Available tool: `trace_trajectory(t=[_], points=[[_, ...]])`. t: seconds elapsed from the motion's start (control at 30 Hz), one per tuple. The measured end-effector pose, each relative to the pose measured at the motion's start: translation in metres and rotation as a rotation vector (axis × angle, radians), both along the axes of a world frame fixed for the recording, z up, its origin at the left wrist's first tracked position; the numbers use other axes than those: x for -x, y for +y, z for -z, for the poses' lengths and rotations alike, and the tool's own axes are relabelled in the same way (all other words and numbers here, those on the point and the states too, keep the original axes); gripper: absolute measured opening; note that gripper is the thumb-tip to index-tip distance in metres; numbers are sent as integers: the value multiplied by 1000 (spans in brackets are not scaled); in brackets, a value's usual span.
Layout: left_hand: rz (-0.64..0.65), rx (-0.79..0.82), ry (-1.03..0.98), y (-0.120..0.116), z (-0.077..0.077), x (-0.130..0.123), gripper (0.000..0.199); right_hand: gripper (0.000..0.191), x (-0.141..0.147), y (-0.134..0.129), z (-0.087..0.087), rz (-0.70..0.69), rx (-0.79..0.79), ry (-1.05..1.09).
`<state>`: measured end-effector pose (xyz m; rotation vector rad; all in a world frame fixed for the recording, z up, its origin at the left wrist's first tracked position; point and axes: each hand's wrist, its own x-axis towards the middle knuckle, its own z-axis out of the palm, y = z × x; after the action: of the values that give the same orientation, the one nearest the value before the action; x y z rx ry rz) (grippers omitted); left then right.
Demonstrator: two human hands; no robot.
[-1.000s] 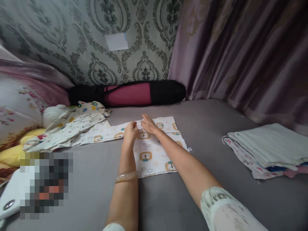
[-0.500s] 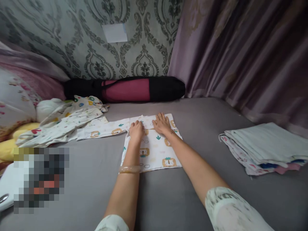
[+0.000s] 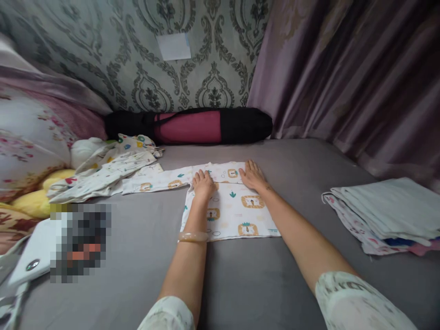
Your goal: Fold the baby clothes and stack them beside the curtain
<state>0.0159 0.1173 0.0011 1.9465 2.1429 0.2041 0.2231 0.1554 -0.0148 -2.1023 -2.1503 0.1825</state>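
Note:
A white garment (image 3: 233,211) printed with orange lion faces and green leaves lies flat on the grey sheet. One sleeve (image 3: 160,180) stretches out to the left, and another strip is folded across the top. My left hand (image 3: 203,183) rests palm down near the garment's upper left, fingers slightly apart, with a bangle on the wrist. Pressed flat at the upper right edge is my right hand (image 3: 252,175), its fingers spread. Neither hand grips anything.
Rumpled printed clothes (image 3: 110,169) touch the sleeve's far end at left. A folded stack (image 3: 385,208) lies at right. Behind is a black and pink bag (image 3: 189,127) along the wall. A white object (image 3: 43,250), partly pixelated, sits at lower left beside yellow plush.
My right hand has slid right along the top strip to the garment's edge, uncovering a lion print. My left hand stays on the upper left. The view has shifted slightly left.

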Motion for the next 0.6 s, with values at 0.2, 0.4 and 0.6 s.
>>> trace_trajectory(t=[0.2, 0.4, 0.6], points=[[56, -116, -81, 4, 0, 6, 42, 66, 16, -1, -17, -23, -20, -51], [-17, -302, -374, 15, -20, 47, 37, 61, 94, -11, -27, -312, -2, 44], [-673, -370, -347, 0, -33, 106, 38, 60, 125, -13, -16, -346, 46, 36]])
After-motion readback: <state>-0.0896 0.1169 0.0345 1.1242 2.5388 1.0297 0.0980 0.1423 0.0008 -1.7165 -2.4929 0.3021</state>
